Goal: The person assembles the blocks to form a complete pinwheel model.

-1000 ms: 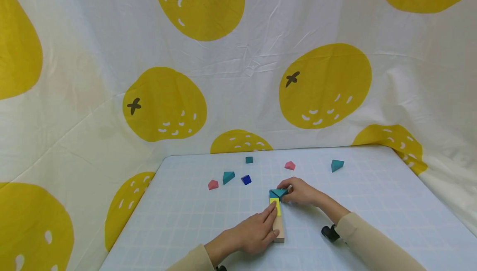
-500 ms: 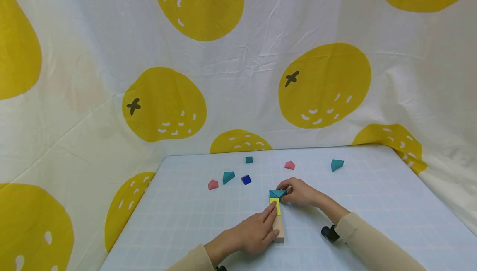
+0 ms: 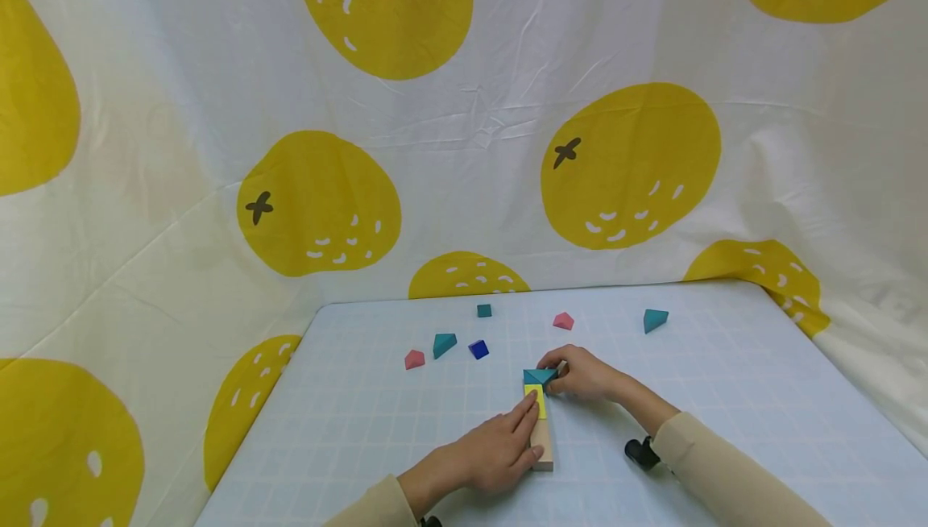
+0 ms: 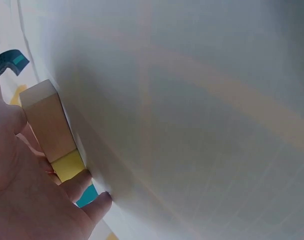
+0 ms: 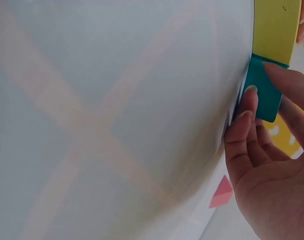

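In the head view, a row runs from a plain wooden block (image 3: 540,446) through a yellow block (image 3: 535,403) to two teal triangular blocks at the far end. My left hand (image 3: 496,450) lies along the row's left side, its fingers fairly straight. A fingertip rests on the yellow block and the thumb touches the wooden one. My right hand (image 3: 583,374) pinches the right-hand teal triangular block (image 3: 544,375) between thumb and fingers. That block sits against the left-hand teal triangle (image 3: 531,378). In the right wrist view, teal (image 5: 264,90) meets the yellow block (image 5: 276,30).
Farther back on the white table (image 3: 348,430) lie a teal block (image 3: 484,311), a dark blue block (image 3: 478,350), two pink blocks, one left (image 3: 415,359) and one right (image 3: 563,321), and teal triangular blocks at left (image 3: 445,345) and far right (image 3: 656,320). A patterned cloth (image 3: 464,188) hangs behind.
The thin gap between the two teal triangles has closed as my right hand's triangle shifted slightly left. My left hand stays in place.
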`<state>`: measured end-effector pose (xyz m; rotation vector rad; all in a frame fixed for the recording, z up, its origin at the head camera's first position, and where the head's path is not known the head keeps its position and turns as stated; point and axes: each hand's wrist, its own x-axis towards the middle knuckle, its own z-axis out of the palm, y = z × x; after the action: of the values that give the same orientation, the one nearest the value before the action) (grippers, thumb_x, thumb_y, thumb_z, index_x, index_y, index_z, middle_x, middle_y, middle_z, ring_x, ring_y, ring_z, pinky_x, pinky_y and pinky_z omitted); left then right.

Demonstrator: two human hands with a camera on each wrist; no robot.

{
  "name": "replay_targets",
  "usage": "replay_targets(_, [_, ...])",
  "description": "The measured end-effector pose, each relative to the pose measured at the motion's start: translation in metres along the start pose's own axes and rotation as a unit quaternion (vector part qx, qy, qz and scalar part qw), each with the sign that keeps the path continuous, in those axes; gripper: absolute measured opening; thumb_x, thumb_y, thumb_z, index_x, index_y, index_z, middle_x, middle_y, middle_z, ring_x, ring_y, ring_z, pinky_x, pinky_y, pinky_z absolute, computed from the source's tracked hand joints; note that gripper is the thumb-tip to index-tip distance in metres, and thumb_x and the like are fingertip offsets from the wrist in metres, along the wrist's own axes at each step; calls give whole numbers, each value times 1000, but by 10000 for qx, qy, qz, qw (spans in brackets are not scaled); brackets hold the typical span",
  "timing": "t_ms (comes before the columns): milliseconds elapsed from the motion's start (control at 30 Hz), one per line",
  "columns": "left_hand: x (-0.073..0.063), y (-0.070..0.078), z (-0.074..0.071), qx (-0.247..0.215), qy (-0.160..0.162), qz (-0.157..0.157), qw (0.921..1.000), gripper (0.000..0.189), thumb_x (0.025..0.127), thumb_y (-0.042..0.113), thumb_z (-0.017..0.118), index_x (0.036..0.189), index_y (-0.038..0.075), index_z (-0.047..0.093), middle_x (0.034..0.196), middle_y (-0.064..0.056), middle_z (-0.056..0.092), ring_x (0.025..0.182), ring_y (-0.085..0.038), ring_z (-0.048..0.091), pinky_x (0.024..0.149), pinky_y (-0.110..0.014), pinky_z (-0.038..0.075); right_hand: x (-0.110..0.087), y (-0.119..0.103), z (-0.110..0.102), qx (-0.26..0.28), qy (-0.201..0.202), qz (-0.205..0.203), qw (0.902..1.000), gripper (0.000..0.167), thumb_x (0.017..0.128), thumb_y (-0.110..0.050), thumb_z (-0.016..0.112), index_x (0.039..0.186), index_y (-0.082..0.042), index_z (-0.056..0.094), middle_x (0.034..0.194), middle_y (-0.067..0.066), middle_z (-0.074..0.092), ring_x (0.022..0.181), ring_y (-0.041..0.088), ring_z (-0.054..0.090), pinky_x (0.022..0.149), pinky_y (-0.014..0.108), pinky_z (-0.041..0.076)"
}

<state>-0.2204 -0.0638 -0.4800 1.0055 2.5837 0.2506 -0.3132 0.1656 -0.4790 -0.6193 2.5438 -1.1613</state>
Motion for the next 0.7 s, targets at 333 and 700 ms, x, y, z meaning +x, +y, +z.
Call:
replay_targets(333, [1,-1,1,14,5,1,10000,73,108,58,28,165,13,18,173,3,6,154,-13,23,118,-41,35,2,1,1,-38,-4,23,10000,30,88,-6,78,117,-9,74,104,3,68,87,21,57,76,34,57])
replay_targets(700, [1,-2,1,-77,-21,-32,10000,73,107,58,29,165,14,18,172,5,6,154,-12,24,118,-41,36,-14,3,-11,-319,95,-15,9994,42,87,-10,80,126,-6,66,107,9,64,84,20,58,73,31,57])
